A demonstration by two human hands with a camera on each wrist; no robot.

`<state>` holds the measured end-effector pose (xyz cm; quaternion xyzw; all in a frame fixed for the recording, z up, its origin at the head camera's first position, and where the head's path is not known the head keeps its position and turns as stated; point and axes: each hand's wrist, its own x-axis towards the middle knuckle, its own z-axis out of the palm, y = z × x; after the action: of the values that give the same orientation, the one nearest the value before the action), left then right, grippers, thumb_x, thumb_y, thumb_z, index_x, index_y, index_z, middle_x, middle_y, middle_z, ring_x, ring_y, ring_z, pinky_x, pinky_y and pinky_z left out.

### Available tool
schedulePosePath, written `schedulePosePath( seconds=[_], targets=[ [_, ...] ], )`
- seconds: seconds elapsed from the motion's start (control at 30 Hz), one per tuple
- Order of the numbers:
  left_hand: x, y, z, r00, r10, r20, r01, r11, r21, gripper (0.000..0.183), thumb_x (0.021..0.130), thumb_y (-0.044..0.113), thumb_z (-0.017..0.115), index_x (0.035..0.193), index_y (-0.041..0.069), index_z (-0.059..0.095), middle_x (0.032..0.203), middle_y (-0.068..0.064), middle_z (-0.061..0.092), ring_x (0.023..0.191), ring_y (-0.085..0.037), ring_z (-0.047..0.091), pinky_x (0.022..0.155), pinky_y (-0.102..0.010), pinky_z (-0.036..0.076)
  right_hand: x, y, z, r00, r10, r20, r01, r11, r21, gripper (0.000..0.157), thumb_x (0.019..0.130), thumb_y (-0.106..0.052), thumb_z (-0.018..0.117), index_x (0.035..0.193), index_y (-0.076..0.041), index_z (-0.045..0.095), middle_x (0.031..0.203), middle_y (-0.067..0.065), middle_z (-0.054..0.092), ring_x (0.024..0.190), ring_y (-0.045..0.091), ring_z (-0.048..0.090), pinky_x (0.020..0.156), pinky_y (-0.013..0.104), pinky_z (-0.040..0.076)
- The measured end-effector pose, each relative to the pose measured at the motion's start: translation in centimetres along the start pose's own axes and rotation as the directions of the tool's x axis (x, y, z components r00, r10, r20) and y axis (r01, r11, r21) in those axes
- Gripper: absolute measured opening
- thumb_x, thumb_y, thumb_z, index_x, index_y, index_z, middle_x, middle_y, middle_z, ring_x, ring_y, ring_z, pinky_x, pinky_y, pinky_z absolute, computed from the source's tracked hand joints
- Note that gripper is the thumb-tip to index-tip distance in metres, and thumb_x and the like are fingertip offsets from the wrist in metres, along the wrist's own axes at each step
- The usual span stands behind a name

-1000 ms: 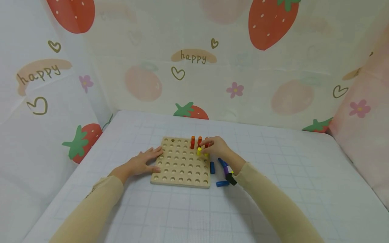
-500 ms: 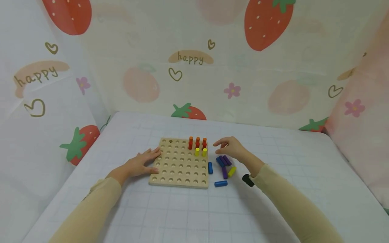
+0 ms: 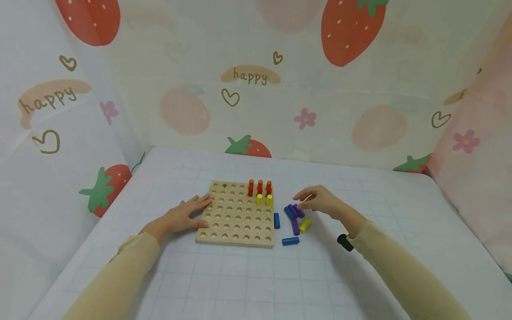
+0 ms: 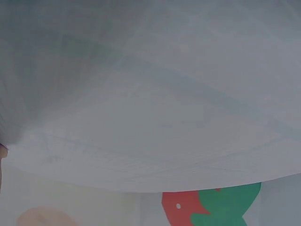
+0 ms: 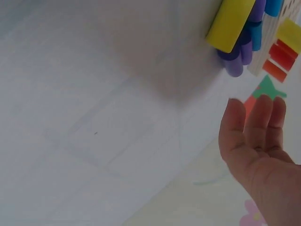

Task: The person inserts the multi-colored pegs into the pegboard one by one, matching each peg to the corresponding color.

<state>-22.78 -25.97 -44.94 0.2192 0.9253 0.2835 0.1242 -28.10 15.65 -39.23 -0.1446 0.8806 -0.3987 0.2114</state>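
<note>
A square wooden pegboard (image 3: 232, 218) with rows of round holes lies on the table. My left hand (image 3: 185, 215) rests at its left edge, fingers and thumb spread onto the rim. Orange and red pegs (image 3: 250, 188) stand in its far right corner, with two yellow pegs (image 3: 259, 200) in front of them. My right hand (image 3: 323, 203) hovers beside the loose pegs, its fingers loosely bent and nothing in them. Beneath its fingertips lie purple pegs (image 3: 295, 226) and a blue peg (image 3: 289, 212). A loose yellow peg (image 5: 229, 23) shows large in the right wrist view.
One blue peg (image 3: 277, 221) lies against the board's right side, and another blue peg (image 3: 290, 241) sits nearer me. A white gridded cloth (image 3: 192, 284) covers the table. Fabric walls printed with strawberries (image 3: 256, 148) enclose the back and sides.
My right hand has left the yellow pegs on the board and moved right, over to the loose pegs. My left hand stays at the board's edge. The head view shifted slightly.
</note>
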Motion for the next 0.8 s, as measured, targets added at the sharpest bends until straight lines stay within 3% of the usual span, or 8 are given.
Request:
schedulePosePath(
  seconds=[0.47,0.8],
  targets=[
    [0.1,-0.2,-0.1,1.000,-0.010,-0.004,0.010,1.000,-0.005,0.089,0.087,0.050,0.067,0.152,0.002,0.029,0.160,-0.017,0.016,0.145,-0.043,0.006,0.110,-0.067,-0.001,-0.8,2.4,-0.9,0.987,-0.024,0.158,0.020,0.999,0.026,0.029,0.088,-0.008,0.069,0.115,0.000,0.068,0.122,0.013,0.062,0.105,0.025,0.057,0.085,0.036,0.050],
    [0.0,0.0,-0.1,1.000,-0.002,-0.001,0.002,1.000,-0.002,0.087,0.088,0.047,0.066,0.152,0.001,0.029,0.159,-0.018,0.016,0.145,-0.044,0.007,0.110,-0.068,0.000,-0.4,4.4,-0.8,0.978,0.009,0.207,-0.022,0.998,0.058,0.029,0.085,0.000,0.072,0.113,0.003,0.069,0.106,0.008,0.062,0.091,0.021,0.048,0.080,0.028,0.044]
  ],
)
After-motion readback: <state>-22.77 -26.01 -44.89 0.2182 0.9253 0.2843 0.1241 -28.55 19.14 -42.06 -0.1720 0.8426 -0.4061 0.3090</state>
